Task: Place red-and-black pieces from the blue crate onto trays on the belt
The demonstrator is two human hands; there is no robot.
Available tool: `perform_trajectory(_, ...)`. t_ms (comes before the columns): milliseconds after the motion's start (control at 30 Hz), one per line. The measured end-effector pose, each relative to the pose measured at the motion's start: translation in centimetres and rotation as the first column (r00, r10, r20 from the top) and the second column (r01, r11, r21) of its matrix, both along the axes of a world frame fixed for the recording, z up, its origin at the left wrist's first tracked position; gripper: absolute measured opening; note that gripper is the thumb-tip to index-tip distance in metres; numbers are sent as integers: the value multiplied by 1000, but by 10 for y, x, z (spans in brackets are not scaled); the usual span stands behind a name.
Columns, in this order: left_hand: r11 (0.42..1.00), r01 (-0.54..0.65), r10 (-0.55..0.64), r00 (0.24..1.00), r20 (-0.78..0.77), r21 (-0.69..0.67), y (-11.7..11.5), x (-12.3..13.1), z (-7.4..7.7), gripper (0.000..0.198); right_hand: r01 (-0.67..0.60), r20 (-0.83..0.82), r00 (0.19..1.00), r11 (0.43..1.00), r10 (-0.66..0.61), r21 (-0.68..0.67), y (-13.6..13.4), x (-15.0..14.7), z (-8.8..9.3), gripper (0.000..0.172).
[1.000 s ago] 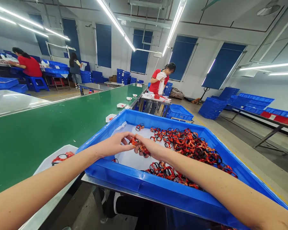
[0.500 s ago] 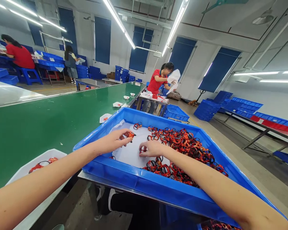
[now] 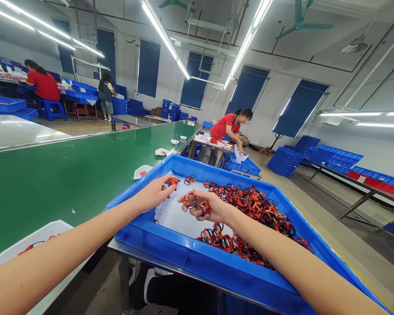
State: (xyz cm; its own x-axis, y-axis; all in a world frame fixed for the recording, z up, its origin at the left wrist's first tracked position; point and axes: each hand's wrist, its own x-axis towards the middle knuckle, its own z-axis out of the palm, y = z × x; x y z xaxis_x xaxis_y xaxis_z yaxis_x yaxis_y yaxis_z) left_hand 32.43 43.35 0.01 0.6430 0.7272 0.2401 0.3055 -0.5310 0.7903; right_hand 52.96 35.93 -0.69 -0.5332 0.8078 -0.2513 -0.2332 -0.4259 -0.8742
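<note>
My left hand (image 3: 159, 190) is over the left part of a blue plastic tray (image 3: 184, 247), its fingers closed on a small red-orange and black bundle of hair ties (image 3: 174, 180). To its right, my right hand (image 3: 215, 208) is turned partly palm up, holding looped hair ties (image 3: 189, 200) in red, orange and black at the fingertips and more against the fingers. White paper (image 3: 180, 221) lines the tray beneath both hands. A large pile of similar hair ties (image 3: 249, 201) fills the tray's right side, and one loose bundle (image 3: 189, 179) lies near the far rim.
Left of the tray runs a green conveyor belt (image 3: 68, 179) carrying white dishes with red pieces; the nearest dish (image 3: 49, 229) is partly behind my left forearm. A co-worker (image 3: 225, 127) in red bends over another blue tray (image 3: 244, 166) ahead. Stacked blue trays (image 3: 284, 159) stand right.
My right hand has lifted off the paper and turned upward, now with hair ties showing in it. The left hand has shifted slightly left. The co-worker ahead has lowered a white sheet into a tray.
</note>
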Motion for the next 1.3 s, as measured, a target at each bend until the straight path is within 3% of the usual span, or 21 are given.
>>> perform_trajectory(233, 999, -10, 10, 1000, -9, 34, 2, -1, -4, 45, -58, -23, 998, 997, 59, 45, -1, -2, 0, 39)
perform_trajectory(733, 996, -32, 33, 999, -5, 86, 2, 0, -7, 45, -36, 42, 999, 993, 32, 109, -2, -5, -3, 37)
perform_trajectory(833, 982, -114, 100, 990, 100, 149, 1, -5, 4, 45, -12, 107, 994, 993, -1, 117, -3, -7, -4, 36)
perform_trajectory(933, 956, -270, 229, 930, 286, 113, 15, -29, 20, 48, 23, 212, 976, 989, -55, 149, -4, -9, -5, 35)
perform_trajectory(1033, 866, -481, 413, 842, 346, 135, 45, -67, 26, 52, 38, 291, 952, 980, -95, 195, -3, -13, -5, 34)
perform_trajectory(1100, 791, -561, 536, 828, 165, 245, 67, -91, 19, 53, 43, 327, 938, 974, -116, 221, -2, -16, -5, 35)
perform_trajectory(1133, 787, -558, 556, 826, 88, 264, 76, -101, 12, 52, 44, 349, 929, 972, -124, 230, -2, -17, -5, 35)
perform_trajectory(1300, 851, -481, 511, 851, -119, 209, 107, -122, -33, 43, 44, 424, 895, 974, -137, 222, -2, -23, -5, 37)
